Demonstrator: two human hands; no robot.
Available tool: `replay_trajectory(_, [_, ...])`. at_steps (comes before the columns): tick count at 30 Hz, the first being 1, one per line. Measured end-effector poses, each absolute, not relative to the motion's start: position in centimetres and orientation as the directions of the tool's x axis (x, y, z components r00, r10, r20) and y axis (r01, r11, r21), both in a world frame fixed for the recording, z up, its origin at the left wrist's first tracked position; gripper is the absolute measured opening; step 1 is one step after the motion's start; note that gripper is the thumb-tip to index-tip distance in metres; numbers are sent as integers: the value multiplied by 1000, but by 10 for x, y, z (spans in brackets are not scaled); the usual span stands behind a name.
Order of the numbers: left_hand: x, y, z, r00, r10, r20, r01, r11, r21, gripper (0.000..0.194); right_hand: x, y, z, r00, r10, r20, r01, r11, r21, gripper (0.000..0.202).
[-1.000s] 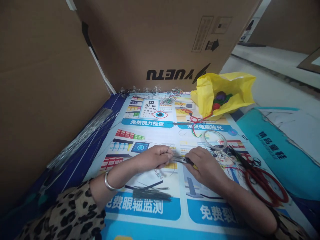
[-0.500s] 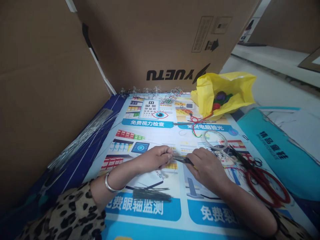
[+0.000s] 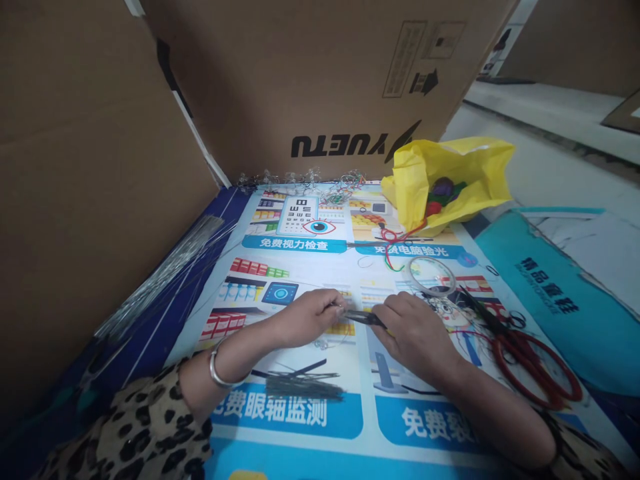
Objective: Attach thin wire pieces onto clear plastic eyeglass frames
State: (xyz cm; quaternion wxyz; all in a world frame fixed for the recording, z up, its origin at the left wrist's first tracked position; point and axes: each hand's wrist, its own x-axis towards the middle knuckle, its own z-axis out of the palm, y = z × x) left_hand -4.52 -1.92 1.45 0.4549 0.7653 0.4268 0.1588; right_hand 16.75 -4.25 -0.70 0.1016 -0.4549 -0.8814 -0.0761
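My right hand (image 3: pixel 417 333) is closed around the handles of a pair of pliers (image 3: pixel 364 317), whose dark jaws point left. Fingers of my left hand (image 3: pixel 317 313) pinch a thin wire right at the tip of the jaws; its shape is mostly hidden by the fingers. Just below that hand, a small clear wire piece (image 3: pixel 321 344) lies on the printed sheet. Closer to me is a bundle of short cut wires (image 3: pixel 305 385). Red-handled scissors (image 3: pixel 533 363) rest beside my right forearm.
A yellow bag (image 3: pixel 410 193) holding coloured balls of thread stands at the back right, near a roll of clear tape (image 3: pixel 433 276). Long wires (image 3: pixel 165 273) lie along the left. Wire pieces (image 3: pixel 313 177) line the back cardboard wall (image 3: pixel 300 80). A turquoise packet (image 3: pixel 545 300) is at right.
The view has shifted slightly. Both hands stay nearly in place, with the pliers' jaws still against the fingers of my left hand.
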Motion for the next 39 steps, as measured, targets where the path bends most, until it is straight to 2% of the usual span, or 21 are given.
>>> replay_trajectory(4, [-45, -20, 11, 588, 804, -85, 520, -295, 801, 20, 167, -43, -6, -566, 782, 260, 815, 578, 37, 14])
replay_trajectory(10, [-44, -21, 7, 577, 815, -54, 522, -317, 792, 19, 167, -44, -5, -558, 796, 234, 824, 566, 40, 12])
replay_trajectory(27, [-43, -21, 9, 543, 823, -165, 477, -141, 867, 16, 164, -52, -6, -502, 837, 218, 865, 490, 113, 12])
replay_trajectory(29, [-43, -21, 11, 544, 815, -200, 452, -84, 888, 15, 164, -51, -6, -484, 856, 182, 875, 479, 73, 14])
replay_trajectory(35, [-43, -22, 12, 567, 751, -337, 280, 209, 937, 15, 164, -48, -7, -446, 894, 32, 867, 441, -230, 30])
replay_trajectory(39, [-44, -22, 8, 580, 744, -332, 182, 279, 943, 14, 166, -46, -8, -466, 883, 51, 844, 461, -273, 30])
